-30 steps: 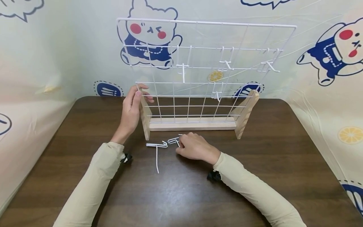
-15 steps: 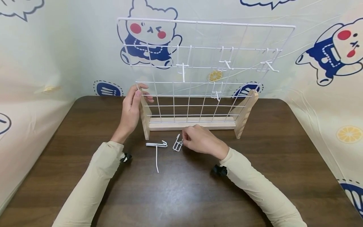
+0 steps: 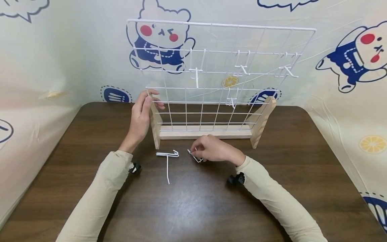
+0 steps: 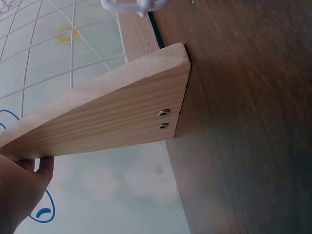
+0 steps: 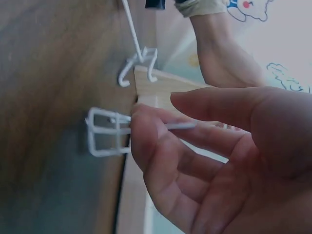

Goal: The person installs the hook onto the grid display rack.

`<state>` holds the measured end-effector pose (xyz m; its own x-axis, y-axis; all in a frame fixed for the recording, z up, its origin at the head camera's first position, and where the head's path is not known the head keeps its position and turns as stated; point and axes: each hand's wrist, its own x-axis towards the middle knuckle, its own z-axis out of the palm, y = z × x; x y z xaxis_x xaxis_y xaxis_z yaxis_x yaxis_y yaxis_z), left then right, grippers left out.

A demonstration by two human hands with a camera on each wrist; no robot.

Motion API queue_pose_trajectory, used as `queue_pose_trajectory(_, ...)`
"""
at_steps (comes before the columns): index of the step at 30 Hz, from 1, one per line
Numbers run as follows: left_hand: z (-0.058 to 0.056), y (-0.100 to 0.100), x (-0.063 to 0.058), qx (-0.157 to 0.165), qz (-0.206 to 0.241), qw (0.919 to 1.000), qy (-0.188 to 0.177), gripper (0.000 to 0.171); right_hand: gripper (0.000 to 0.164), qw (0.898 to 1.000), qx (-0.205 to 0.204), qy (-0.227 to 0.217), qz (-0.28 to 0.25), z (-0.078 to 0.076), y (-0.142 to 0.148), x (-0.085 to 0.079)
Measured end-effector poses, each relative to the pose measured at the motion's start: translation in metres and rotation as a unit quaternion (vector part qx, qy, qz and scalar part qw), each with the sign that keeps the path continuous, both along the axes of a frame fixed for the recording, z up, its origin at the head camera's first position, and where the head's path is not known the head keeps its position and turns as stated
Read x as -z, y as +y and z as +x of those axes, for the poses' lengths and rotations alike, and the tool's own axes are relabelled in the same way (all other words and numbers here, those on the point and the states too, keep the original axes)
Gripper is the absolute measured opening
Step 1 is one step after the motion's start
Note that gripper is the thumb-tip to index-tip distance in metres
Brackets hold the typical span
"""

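A white wire grid rack (image 3: 208, 123) stands on wooden supports at the back of the table. My left hand (image 3: 139, 117) grips the upper part of its left wooden side panel (image 3: 155, 129); in the left wrist view, fingers show at that panel's far edge. In front of the base bar (image 3: 205, 135), my right hand (image 3: 216, 149) holds a small white wire hook (image 5: 92, 131) low over the table. Its prong passes between the curled fingers, while the thumb stands off it. To the left lies a longer white wire hook (image 3: 167, 164), its prong pointing toward me.
Several white hooks hang on the grid, such as one at its upper left (image 3: 197, 77) and a lower one (image 3: 232, 102). The brown table (image 3: 181, 208) ends at a patterned cloth backdrop (image 3: 99, 50).
My right hand has shifted slightly right and turned the small hook about in its fingers. The left hand stays on the side panel, and the longer hook has not moved.
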<state>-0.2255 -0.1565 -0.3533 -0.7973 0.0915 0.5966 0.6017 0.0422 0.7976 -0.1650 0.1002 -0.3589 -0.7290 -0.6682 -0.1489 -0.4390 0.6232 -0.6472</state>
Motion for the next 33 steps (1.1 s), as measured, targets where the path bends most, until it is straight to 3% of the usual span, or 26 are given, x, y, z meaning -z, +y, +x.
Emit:
queue_pose_trajectory(6,0.002,0.000,-0.003,-0.004,-0.008,1.0000,-0.004,0.034,0.018,0.994,-0.040,-0.096,-0.043,-0.007,0.001,0.010)
queue_pose_trajectory(15,-0.006,-0.003,0.007,-0.003,-0.004,1.0000,-0.005,0.034,0.021,0.986,-0.052,-0.141,-0.070,-0.010,0.004,0.012)
queue_pose_trajectory(22,-0.006,-0.002,0.006,-0.003,-0.002,1.0000,0.000,0.034,0.025,0.987,-0.060,-0.114,-0.095,-0.007,0.007,0.002)
queue_pose_trajectory(33,-0.006,-0.001,0.005,0.003,0.005,0.9999,0.016,0.036,0.023,0.987,-0.021,-0.066,-0.143,-0.001,0.012,-0.019)
